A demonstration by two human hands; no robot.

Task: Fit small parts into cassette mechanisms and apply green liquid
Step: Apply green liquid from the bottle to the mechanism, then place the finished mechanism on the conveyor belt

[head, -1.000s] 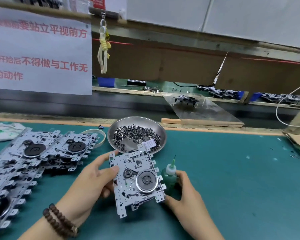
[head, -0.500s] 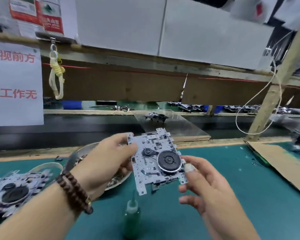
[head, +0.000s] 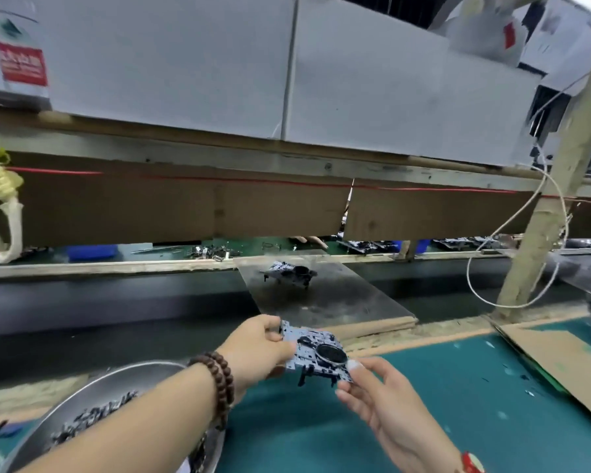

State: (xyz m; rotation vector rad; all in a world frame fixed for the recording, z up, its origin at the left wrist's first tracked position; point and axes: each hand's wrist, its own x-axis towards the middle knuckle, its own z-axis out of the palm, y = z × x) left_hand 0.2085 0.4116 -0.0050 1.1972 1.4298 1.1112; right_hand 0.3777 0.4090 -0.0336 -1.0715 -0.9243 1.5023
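Both hands held one cassette mechanism (head: 316, 351) between them, nearly flat. The left hand (head: 256, 349) gripped its far-left edge; the right hand (head: 372, 387) pinched its near-right corner, remaining fingers loosely spread.

White boxes (head: 287, 73) sit on a wooden shelf (head: 219, 155), with brown cardboard (head: 171, 209) hanging below it. A white cord (head: 512, 264) loops beside a wooden post (head: 553, 199). Another cardboard sheet (head: 567, 363) lies on the green mat (head: 440, 404).
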